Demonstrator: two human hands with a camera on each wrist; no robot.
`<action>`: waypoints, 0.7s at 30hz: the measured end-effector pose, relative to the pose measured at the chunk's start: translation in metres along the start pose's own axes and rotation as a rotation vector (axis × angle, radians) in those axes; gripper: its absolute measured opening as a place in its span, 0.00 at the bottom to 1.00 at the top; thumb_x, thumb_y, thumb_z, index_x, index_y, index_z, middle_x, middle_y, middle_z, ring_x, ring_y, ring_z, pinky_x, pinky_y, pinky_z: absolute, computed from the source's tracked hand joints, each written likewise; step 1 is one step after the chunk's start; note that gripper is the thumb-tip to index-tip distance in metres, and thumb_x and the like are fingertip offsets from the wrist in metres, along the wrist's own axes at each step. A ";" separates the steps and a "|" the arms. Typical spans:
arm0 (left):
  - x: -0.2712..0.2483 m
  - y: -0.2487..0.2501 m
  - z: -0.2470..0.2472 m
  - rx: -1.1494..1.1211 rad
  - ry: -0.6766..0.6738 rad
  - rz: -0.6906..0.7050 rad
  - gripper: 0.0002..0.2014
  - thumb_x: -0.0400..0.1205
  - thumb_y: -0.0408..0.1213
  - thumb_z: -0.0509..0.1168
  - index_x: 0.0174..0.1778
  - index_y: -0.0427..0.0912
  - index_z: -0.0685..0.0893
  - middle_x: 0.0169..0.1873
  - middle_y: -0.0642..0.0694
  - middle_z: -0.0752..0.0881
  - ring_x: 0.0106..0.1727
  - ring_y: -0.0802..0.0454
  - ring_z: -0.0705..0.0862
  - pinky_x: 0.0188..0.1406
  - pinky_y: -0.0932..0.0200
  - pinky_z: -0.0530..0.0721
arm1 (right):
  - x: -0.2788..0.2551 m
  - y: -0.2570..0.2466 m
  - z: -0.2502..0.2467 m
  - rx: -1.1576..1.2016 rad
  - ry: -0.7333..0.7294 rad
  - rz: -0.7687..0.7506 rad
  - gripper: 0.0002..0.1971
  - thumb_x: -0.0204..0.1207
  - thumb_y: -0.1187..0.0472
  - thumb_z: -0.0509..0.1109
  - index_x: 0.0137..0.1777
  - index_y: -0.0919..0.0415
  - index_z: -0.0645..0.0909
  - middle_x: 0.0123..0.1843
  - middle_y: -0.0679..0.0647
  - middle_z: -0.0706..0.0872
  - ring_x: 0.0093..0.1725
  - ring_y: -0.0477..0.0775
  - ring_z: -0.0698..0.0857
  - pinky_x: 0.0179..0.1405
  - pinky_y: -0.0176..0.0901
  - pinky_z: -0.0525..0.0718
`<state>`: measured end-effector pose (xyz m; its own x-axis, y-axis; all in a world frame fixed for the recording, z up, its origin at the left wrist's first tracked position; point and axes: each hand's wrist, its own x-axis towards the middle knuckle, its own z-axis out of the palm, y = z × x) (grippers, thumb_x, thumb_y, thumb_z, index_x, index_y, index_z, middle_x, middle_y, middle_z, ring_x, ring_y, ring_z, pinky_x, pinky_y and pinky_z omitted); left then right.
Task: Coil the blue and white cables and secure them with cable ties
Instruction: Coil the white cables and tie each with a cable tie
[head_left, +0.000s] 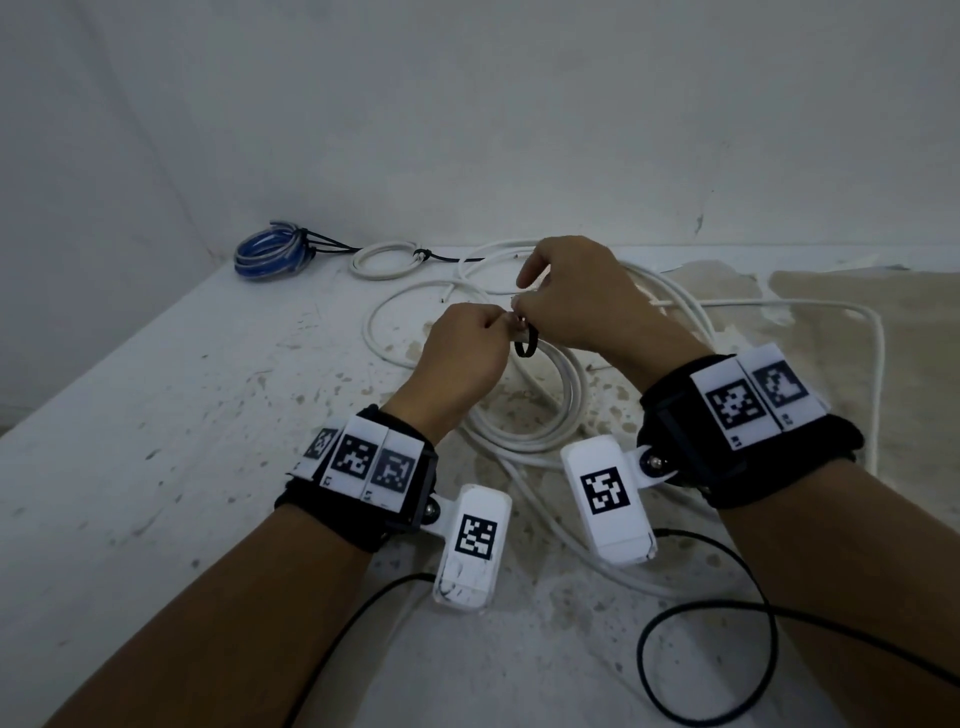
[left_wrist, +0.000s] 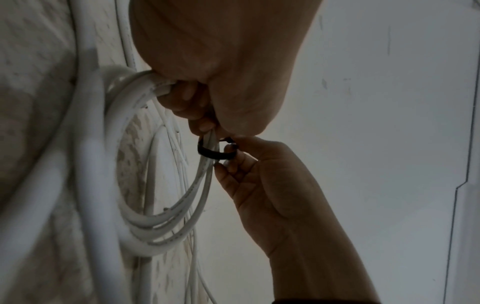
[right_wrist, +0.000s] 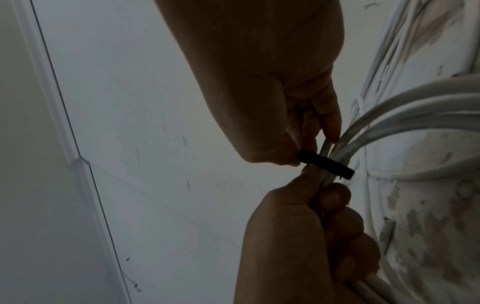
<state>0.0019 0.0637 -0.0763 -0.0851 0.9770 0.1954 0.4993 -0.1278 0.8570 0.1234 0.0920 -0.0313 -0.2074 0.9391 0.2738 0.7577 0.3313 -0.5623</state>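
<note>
Left hand: we see the left hand (head_left: 462, 358) raised over the table, fingers curled round a bunch of white strands, gripping them tight just beside the tie.
Right hand: the right hand (head_left: 576, 296) sits just right of it, and from the left wrist view we catch thumb and forefinger pinching the black cable tie (left_wrist: 215, 151), the other fingers loosely bent.
Cable tie: we watch it loop around the gathered strands, a slack black ring between the two hands; from the right wrist view it crosses the strands as a short dark band (right_wrist: 326, 165).
White cable: the white cable (head_left: 540, 415) hangs in several turns from the left fist, its lower loops resting on the table near the wrists, with loose lengths trailing right and toward the far edge.
Blue coil: over at the far left we spot the blue coil (head_left: 270, 252), bound with a black tie, lying by the wall.
Small white coil: just right of the blue one lies a small white coil (head_left: 387, 260), tied too.
Table: the white table (head_left: 156, 415) is speckled and stained, browner on the right side.
Black leads: thin black leads (head_left: 727, 613) curl across the near side from the wrist cameras.
</note>
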 end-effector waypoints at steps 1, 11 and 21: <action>0.000 0.001 0.000 0.003 -0.001 0.006 0.18 0.86 0.38 0.59 0.34 0.32 0.84 0.27 0.44 0.75 0.22 0.57 0.67 0.26 0.58 0.63 | 0.001 0.001 0.001 0.020 0.000 0.027 0.08 0.73 0.62 0.72 0.44 0.69 0.86 0.36 0.53 0.84 0.41 0.51 0.83 0.39 0.41 0.78; 0.000 0.004 0.002 0.014 -0.041 0.189 0.19 0.85 0.43 0.56 0.43 0.34 0.86 0.41 0.30 0.86 0.46 0.33 0.83 0.46 0.39 0.82 | -0.004 0.004 -0.022 0.752 -0.161 0.427 0.04 0.77 0.67 0.70 0.42 0.63 0.84 0.39 0.56 0.88 0.36 0.52 0.85 0.30 0.38 0.82; -0.003 0.002 0.002 0.025 -0.053 0.204 0.18 0.88 0.39 0.57 0.38 0.31 0.82 0.29 0.41 0.75 0.27 0.53 0.66 0.29 0.57 0.63 | 0.002 0.012 -0.011 0.610 0.007 0.287 0.11 0.84 0.57 0.66 0.46 0.65 0.80 0.37 0.57 0.87 0.30 0.48 0.86 0.20 0.32 0.81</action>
<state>0.0052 0.0613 -0.0762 0.0652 0.9391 0.3374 0.5231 -0.3200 0.7899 0.1390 0.0973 -0.0290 -0.0444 0.9977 0.0515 0.2970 0.0624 -0.9528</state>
